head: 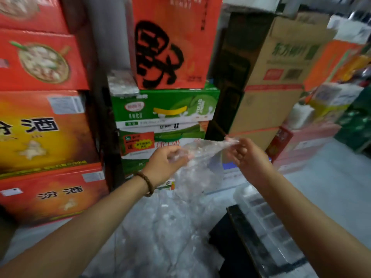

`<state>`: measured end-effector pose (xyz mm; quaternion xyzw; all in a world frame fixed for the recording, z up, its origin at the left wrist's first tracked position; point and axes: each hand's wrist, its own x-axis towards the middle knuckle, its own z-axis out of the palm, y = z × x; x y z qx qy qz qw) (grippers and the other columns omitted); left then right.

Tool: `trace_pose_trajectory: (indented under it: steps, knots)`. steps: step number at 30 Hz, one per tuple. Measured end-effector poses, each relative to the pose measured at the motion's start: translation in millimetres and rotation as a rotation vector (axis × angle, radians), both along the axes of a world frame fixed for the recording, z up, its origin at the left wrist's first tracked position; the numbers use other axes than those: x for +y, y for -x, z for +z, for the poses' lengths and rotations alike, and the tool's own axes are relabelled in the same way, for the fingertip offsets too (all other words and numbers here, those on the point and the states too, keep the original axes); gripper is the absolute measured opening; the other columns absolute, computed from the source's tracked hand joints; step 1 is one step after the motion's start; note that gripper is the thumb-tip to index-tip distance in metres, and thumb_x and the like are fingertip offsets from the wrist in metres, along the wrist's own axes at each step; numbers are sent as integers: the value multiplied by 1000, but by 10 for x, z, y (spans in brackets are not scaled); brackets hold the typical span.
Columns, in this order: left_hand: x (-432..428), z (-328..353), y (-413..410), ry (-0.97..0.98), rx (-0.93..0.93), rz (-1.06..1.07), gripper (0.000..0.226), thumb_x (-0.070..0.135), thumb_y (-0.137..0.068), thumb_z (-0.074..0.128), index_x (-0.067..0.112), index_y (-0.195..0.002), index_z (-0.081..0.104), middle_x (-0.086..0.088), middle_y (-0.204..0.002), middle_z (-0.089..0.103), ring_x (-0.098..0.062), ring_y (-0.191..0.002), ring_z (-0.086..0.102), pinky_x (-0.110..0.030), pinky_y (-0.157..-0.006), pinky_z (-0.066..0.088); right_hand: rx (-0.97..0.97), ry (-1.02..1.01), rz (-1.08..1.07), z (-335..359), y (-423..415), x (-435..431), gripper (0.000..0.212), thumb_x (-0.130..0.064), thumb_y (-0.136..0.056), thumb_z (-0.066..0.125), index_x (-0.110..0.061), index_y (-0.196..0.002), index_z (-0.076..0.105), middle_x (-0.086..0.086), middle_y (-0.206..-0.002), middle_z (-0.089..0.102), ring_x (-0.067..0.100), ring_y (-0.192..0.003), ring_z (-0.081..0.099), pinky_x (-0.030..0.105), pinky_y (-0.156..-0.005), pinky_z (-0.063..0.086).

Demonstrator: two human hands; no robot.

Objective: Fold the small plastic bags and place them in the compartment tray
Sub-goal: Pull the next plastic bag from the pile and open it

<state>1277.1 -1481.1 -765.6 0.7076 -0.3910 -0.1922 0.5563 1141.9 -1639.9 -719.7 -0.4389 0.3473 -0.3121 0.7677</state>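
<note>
Bag of thin clear plastic (pixel 202 155) held taut in mid-air: left hand (pixel 166 160) pinches one edge, right hand (pixel 248 155) the opposite corner, probably flattening it for folding. Clear compartmented tray (pixel 259 205) below right.

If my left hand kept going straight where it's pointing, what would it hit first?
Apart from the plastic bag it grips, the left hand would likely meet the stacked green-and-white cartons first; depth is unclear.
</note>
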Motion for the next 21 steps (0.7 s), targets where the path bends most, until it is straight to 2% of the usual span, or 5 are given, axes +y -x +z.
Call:
trace_pose_trajectory:
  steps: [3,6,9,15,21]
  knots:
    - [212,232,153,90,17,18,7,24,-87,65,25,-80,66,13,-81,65,9,-69,59,-4,-66,43,81,34,-27,-5,211,157,18,-22,-101,47,-9,-91,56,4,-82,65,7,-64,67,21,-62,54]
    - [358,303,263,130,-1,29,7,21,-86,67,19,-80,67,7,-78,66,8,-65,60,-7,-65,45,221,432,-84,-2,393,386,48,-43,-89,61,-16,-126,47,-5,-115,54,12,-108,55,29,-92,45]
    - [418,281,365,76,-70,12,13,23,-84,70,10,-81,70,1,-79,69,6,-69,60,-5,-67,44,233,847,118,47,494,528,59,-53,-77,63,-32,-130,50,-15,-132,49,0,-122,44,13,-92,36]
    - [450,245,387,100,83,28,19,28,-80,70,10,-79,67,2,-69,67,-4,-64,62,-17,-68,52,206,886,265,16,499,528,29,-28,-86,68,-4,-69,65,-3,-62,63,5,-59,58,16,-59,46]
    - [493,284,231,149,321,77,18,35,-77,69,17,-83,67,-1,-88,72,-14,-84,65,-27,-82,53,134,728,125,53,605,370,40,-35,-85,64,-10,-60,47,-1,-48,45,8,-46,42,13,-49,37]
